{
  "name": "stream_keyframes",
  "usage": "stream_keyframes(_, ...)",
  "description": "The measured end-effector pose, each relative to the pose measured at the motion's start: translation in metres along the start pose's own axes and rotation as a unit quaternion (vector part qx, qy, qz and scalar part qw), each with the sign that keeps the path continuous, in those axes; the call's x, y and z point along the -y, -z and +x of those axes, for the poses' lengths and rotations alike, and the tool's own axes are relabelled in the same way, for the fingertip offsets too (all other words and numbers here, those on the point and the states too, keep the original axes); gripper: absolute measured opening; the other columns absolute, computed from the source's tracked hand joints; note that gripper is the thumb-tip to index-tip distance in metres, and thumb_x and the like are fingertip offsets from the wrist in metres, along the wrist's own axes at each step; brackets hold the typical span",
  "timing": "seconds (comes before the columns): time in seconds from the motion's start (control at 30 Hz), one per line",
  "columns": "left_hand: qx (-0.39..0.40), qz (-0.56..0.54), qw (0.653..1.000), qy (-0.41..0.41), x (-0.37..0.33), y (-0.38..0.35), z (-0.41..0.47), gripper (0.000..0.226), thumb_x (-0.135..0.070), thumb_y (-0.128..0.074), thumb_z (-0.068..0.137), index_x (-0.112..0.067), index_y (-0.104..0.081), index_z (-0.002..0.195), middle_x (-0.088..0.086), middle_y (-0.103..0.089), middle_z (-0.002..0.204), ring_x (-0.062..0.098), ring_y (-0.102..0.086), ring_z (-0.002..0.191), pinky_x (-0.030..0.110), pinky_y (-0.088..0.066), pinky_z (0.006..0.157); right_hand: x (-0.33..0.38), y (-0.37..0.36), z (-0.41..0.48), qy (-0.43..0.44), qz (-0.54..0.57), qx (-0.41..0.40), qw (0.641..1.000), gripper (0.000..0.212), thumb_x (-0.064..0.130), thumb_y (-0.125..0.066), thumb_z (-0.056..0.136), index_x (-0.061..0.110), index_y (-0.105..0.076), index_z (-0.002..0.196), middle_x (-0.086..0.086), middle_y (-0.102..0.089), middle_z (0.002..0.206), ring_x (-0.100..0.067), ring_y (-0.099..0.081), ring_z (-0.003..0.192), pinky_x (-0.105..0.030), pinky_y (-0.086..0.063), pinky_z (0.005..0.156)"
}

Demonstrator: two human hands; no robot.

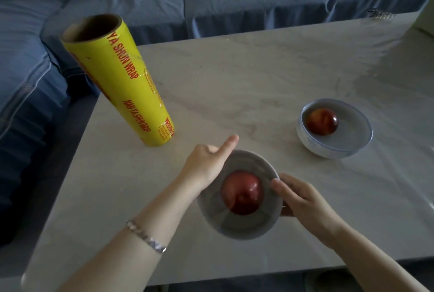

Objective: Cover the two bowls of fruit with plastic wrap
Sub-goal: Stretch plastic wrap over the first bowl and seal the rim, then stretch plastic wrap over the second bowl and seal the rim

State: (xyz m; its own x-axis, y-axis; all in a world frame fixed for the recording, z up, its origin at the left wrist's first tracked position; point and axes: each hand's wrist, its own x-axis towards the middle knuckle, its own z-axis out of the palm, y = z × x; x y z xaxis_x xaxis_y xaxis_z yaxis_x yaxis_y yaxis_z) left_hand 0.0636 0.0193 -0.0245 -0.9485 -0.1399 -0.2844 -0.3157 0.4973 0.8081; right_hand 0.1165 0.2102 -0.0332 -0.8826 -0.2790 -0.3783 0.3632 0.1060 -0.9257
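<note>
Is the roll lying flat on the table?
No, the roll stands upright on its end near the left edge of the table.

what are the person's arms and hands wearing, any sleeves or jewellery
Both forearms are bare, no sleeves or gloves in view. The left hand has a silvery link bracelet on its wrist. The right hand shows no bracelet or watch; no rings visible on either.

Yellow cylindrical plastic-wrap roll (pixel 122 85), beyond the left hand's (pixel 206 165) fingers — red "NAN YA SHUN WRAP", twice; small base label illegible.
</note>
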Motion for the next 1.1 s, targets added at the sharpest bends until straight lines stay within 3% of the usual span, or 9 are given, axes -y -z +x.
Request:
stream_keyframes(0.07,-0.010,-0.112,0.993,0.034,-0.016,0.007,0.015,0.052,-0.073,-0.048,0.071,-0.022,-0.059,0.065,0.004,-0.065,0.075,0.018,-0.061,0.072,0.027,-0.048,0.071,0.007,0.003,0.003,-0.016,0.030,-0.036,0.999,0.026,0.019,-0.041,0.094,0.007,-0.064,0.097,-0.012,-0.071,0.080,-0.019,-0.069,0.067,-0.028,-0.058,0.060)
stream_keyframes(0.2,-0.091,-0.137,0.986,-0.020,-0.013,0.020,0.031,0.035,-0.052,-0.047,0.081,-0.020,-0.056,0.072,0.006,-0.063,0.086,0.034,-0.065,0.095,0.047,-0.051,0.085,0.024,0.006,0.027,-0.041,0.119,-0.107,0.986,0.029,0.023,-0.039,0.097,0.010,-0.062,0.085,-0.016,-0.066,0.081,-0.026,-0.064,0.067,-0.038,-0.058,0.066)
stream_keyframes(0.47,-0.030,-0.037,0.996,-0.074,0.053,0.014,-0.014,0.021,-0.037,-0.062,0.081,-0.024,-0.061,0.064,-0.013,-0.064,0.060,0.005,-0.060,0.067,0.015,-0.042,0.064,0.056,0.004,0.127,-0.051,0.208,-0.279,0.936,0.031,0.028,-0.043,0.097,-0.002,-0.051,0.101,-0.020,-0.055,0.096,-0.033,-0.062,0.075,-0.045,-0.054,0.077)
stream_keyframes(0.53,-0.017,-0.058,0.996,-0.069,0.060,0.014,-0.020,0.026,-0.052,-0.058,0.067,-0.027,-0.063,0.068,-0.016,-0.066,0.060,0.004,-0.063,0.067,0.018,-0.045,0.067,0.058,0.006,0.140,-0.059,0.201,-0.292,0.933,0.038,0.029,-0.042,0.097,-0.005,-0.050,0.110,-0.018,-0.053,0.101,-0.028,-0.060,0.065,-0.041,-0.054,0.074)
stream_keyframes(0.63,-0.006,-0.039,0.996,-0.076,0.063,0.013,-0.023,0.021,-0.048,-0.053,0.068,-0.031,-0.063,0.074,-0.026,-0.068,0.070,-0.003,-0.065,0.072,0.017,-0.046,0.068,0.057,0.010,0.146,-0.064,0.161,-0.309,0.935,0.044,0.031,-0.043,0.096,-0.006,-0.052,0.117,-0.017,-0.053,0.105,-0.032,-0.059,0.076,-0.040,-0.054,0.070)
stream_keyframes(0.8,0.002,0.095,0.985,-0.143,0.063,0.005,-0.022,0.022,-0.041,-0.048,0.082,-0.029,-0.066,0.086,-0.012,-0.071,0.088,0.007,-0.066,0.090,0.021,-0.051,0.080,0.046,0.013,0.127,-0.073,0.070,-0.297,0.949,0.044,0.036,-0.047,0.093,-0.004,-0.061,0.086,-0.016,-0.064,0.081,-0.035,-0.067,0.072,-0.043,-0.057,0.076)
stream_keyframes(0.87,-0.008,0.244,0.945,-0.219,0.063,0.002,-0.020,0.036,-0.042,-0.040,0.079,-0.023,-0.069,0.091,-0.006,-0.070,0.093,0.011,-0.067,0.087,0.022,-0.054,0.074,0.038,0.016,0.108,-0.106,0.076,-0.275,0.953,0.042,0.037,-0.048,0.092,0.001,-0.057,0.073,-0.013,-0.065,0.069,-0.031,-0.065,0.070,-0.041,-0.055,0.076)
stream_keyframes(0.97,-0.026,0.354,0.895,-0.270,0.074,-0.005,-0.017,0.039,-0.038,-0.041,0.073,-0.019,-0.073,0.083,0.001,-0.072,0.086,0.016,-0.071,0.074,0.023,-0.054,0.057,0.024,0.031,0.068,-0.165,0.168,-0.221,0.946,0.032,0.033,-0.046,0.094,0.003,-0.054,0.085,-0.014,-0.064,0.074,-0.025,-0.062,0.066,-0.031,-0.051,0.060)
stream_keyframes(1.1,-0.051,0.384,0.891,-0.235,0.101,-0.012,-0.013,0.053,-0.044,-0.031,0.089,-0.013,-0.073,0.096,0.014,-0.069,0.105,0.031,-0.067,0.096,0.036,-0.055,0.079,0.006,0.068,0.030,-0.172,0.173,-0.285,0.927,0.038,0.037,-0.052,0.091,0.004,-0.047,0.108,-0.022,-0.063,0.092,-0.031,-0.064,0.074,-0.036,-0.054,0.069)
